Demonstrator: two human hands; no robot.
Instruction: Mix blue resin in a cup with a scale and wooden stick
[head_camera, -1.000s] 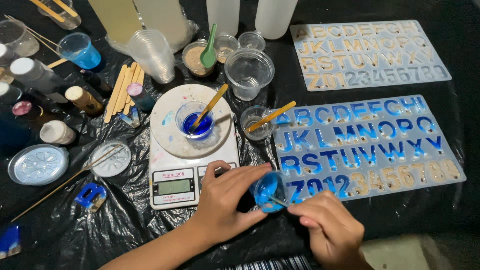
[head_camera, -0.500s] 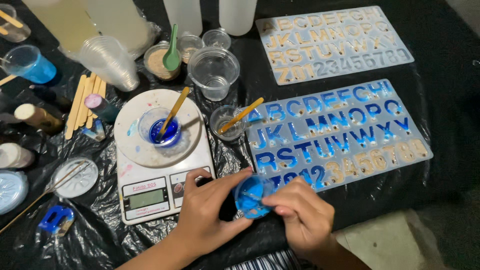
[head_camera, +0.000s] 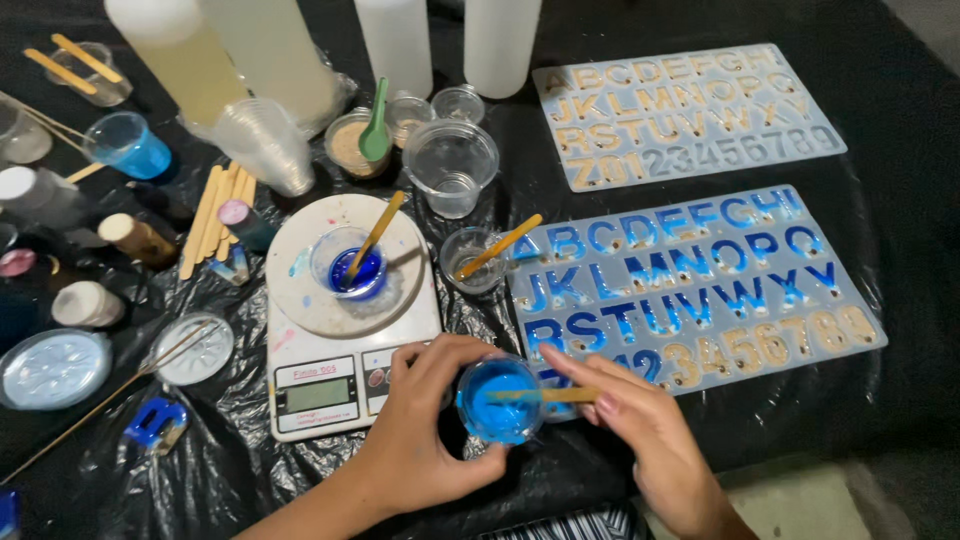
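Observation:
My left hand (head_camera: 425, 425) grips a small clear cup of bright blue liquid (head_camera: 497, 402) near the table's front edge. My right hand (head_camera: 650, 440) holds a wooden stick (head_camera: 545, 396) whose tip lies in the blue liquid. Just beyond the cup lies a letter-and-number mould (head_camera: 700, 285), its upper rows filled blue and its bottom number row yellowish. To the left stands a white digital scale (head_camera: 340, 385) carrying a cup of dark blue liquid (head_camera: 350, 265) with a stick in it.
A second, pale letter mould (head_camera: 690, 115) lies at the back right. Several clear cups (head_camera: 450, 165), tall bottles (head_camera: 400, 40), wooden sticks (head_camera: 205, 215), small jars and round lids (head_camera: 55, 368) crowd the left and back. Black plastic sheeting (head_camera: 880, 420) covers the table.
The view has shifted, so everything sits slightly differently in frame. The stick in my right hand has moved inside the blue cup, which now faces up more openly.

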